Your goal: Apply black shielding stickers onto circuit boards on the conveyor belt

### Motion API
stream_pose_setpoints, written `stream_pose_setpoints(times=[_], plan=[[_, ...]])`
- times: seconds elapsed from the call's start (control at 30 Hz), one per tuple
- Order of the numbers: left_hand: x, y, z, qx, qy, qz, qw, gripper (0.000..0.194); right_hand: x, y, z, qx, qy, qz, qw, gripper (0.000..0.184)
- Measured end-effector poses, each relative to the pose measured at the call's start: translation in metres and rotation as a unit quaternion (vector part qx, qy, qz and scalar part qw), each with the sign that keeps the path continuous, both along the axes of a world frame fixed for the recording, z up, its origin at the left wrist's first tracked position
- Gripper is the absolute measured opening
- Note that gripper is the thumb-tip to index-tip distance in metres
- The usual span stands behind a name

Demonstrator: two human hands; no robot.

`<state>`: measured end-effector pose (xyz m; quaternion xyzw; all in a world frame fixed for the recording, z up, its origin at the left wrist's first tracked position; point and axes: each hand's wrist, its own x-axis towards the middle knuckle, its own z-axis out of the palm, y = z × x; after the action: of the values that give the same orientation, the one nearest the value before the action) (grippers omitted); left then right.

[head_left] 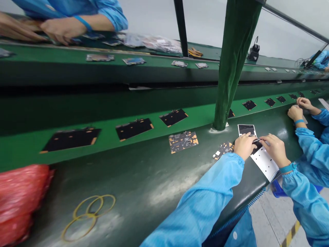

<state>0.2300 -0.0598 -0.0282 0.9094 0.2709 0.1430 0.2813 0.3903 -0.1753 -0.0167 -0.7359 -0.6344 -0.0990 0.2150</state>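
My left hand (245, 145) and my right hand (275, 146) meet at the right of the bench, fingers closed over a white sheet (267, 164) with black patches, apparently stickers. A thin dark piece shows between the fingertips, partly hidden by them. The sheet's upper end, with a black patch (246, 129), sticks out beyond my left hand; its lower end reaches the bench edge. Beside my left hand lies a circuit board (223, 150), partly covered by the hand. Farther left is another circuit board (183, 142), component side up.
A green conveyor belt (108, 151) carries several black-covered boards (135, 129). A green-wrapped post (231, 65) rises ahead. Rubber bands (88, 214) and a red bubble-wrap bundle (22, 202) lie left. A co-worker's hands (298, 109) are at right; another person's hand (64, 30) works across the line.
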Motion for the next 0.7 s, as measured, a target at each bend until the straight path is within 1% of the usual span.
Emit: stream_pose_setpoints(times=[0.1, 0.27, 0.37, 0.47, 0.6, 0.7], plan=[[0.000, 0.000, -0.001, -0.003, 0.005, 0.001, 1.000, 0.032, 0.000, -0.001, 0.000, 0.000, 0.005, 0.003, 1.000, 0.024], [0.000, 0.000, 0.000, -0.004, 0.007, 0.002, 1.000, 0.034, 0.003, 0.002, 0.003, -0.006, 0.011, -0.014, 1.000, 0.021], [0.000, 0.000, 0.000, -0.005, 0.008, 0.002, 1.000, 0.035, 0.003, 0.004, 0.008, -0.017, 0.006, -0.001, 1.000, 0.019], [0.000, 0.000, -0.001, -0.007, 0.008, 0.002, 1.000, 0.034, 0.001, 0.003, 0.011, -0.015, 0.004, 0.015, 1.000, 0.023], [0.001, 0.001, -0.002, -0.009, 0.006, 0.004, 1.000, 0.034, -0.002, -0.002, 0.009, -0.007, 0.004, 0.021, 1.000, 0.027], [0.001, 0.000, -0.003, -0.009, 0.005, 0.004, 1.000, 0.034, 0.000, -0.002, 0.007, -0.005, 0.003, 0.013, 1.000, 0.024]])
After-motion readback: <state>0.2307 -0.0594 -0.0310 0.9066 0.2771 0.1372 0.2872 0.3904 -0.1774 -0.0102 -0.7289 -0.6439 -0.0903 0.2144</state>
